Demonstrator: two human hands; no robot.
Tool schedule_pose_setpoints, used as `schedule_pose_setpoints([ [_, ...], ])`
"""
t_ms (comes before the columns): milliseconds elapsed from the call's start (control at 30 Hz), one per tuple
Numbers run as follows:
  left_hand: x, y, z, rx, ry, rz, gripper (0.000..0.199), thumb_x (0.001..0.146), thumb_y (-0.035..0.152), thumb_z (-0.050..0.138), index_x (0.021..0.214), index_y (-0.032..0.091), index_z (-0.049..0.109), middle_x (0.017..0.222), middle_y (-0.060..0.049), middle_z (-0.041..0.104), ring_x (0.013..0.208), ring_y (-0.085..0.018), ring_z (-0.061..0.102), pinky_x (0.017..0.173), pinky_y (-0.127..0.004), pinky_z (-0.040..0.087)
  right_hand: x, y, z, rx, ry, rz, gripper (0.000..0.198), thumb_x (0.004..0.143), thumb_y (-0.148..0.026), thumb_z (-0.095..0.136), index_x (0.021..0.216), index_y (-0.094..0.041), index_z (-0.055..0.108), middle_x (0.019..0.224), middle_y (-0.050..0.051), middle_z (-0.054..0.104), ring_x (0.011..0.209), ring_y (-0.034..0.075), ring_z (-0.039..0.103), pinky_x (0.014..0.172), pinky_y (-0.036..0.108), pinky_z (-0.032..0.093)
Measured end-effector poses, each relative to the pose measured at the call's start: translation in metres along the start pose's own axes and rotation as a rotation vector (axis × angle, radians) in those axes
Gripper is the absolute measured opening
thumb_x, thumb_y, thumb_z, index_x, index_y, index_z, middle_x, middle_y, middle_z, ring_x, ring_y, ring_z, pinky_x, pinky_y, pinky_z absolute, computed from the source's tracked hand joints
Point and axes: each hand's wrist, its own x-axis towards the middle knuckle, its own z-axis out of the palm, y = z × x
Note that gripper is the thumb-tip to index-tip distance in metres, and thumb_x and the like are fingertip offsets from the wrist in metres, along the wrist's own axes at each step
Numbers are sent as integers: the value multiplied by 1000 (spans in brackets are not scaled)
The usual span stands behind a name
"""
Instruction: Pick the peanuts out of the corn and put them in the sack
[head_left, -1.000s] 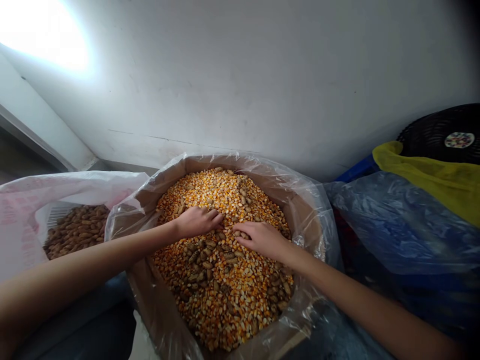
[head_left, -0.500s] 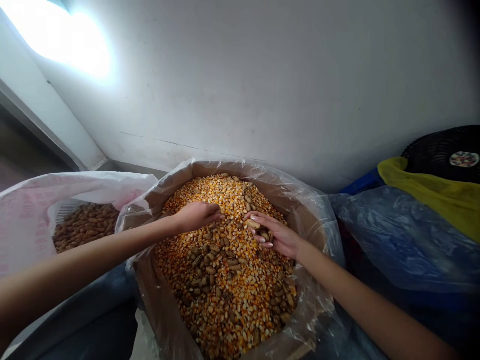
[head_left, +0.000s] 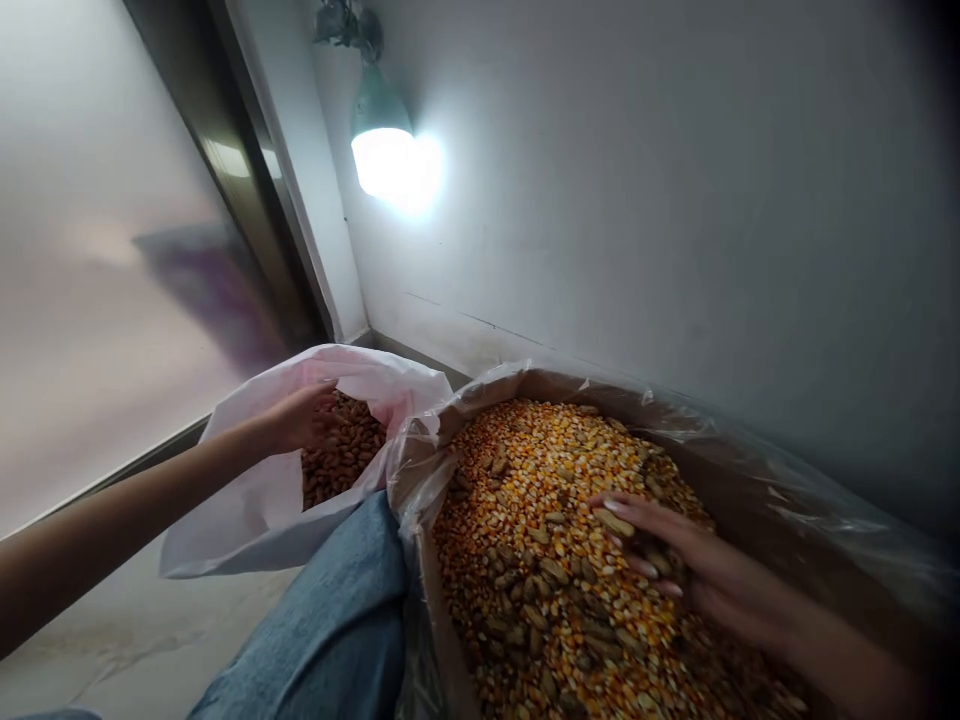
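Right hand (head_left: 701,560) grasping peanuts (head_left: 615,522) over corn (head_left: 562,440);
left hand (head_left: 304,415) open, fingers spread, at the white bag (head_left: 262,500)'s mouth

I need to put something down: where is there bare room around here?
Bare floor shows between the white sack and the denim-covered leg, at the picture's lower left. It's crowded at the sack's mouth, where the left hand hangs over nuts, and in the plastic-lined box, heaped with corn and peanuts, where the right hand holds some.

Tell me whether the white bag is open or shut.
Open: the white bag gapes wide at its mouth, showing peanuts inside, with the left hand over them.
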Motion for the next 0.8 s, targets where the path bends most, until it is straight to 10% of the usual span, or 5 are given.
schedule_pose_setpoints([
  [233,-9,0,-36,-250,-31,-160,26,62,32,63,85,20,56,86,-4,60,71,-16,60,62,-32,51,48,-86,175,-68,-566,-146,49,72,-37,56,116,-24,39,89,6,54,57,10,53,40,20,47],
  [333,-22,5,-25,-227,-28,-6,27,63,32,62,87,20,58,94,-6,61,81,-18,59,65,-31,51,62,-95,201,-155,-516,-275,71,71,-42,55,130,-29,18,113,10,45,71,13,54,53,29,53],
  [500,-39,7,9,-31,33,427,29,66,34,58,91,19,55,91,-3,60,86,-17,56,72,-28,47,54,-65,121,-568,-94,-533,39,75,-37,49,112,-23,46,118,9,42,82,16,54,61,29,51],
  [667,-39,6,85,579,-468,708,24,75,32,47,95,19,52,85,-3,60,76,-14,56,68,-27,46,19,4,23,-1146,17,-634,22,80,-28,41,93,-19,57,95,7,56,83,18,53,74,35,45],
  [800,-25,-9,157,1219,-643,915,24,73,22,47,93,12,56,89,-10,60,76,-18,57,66,-29,45,-4,49,14,-1533,-17,-799,29,79,-19,42,105,-22,53,105,10,53,98,24,47,80,41,40],
])
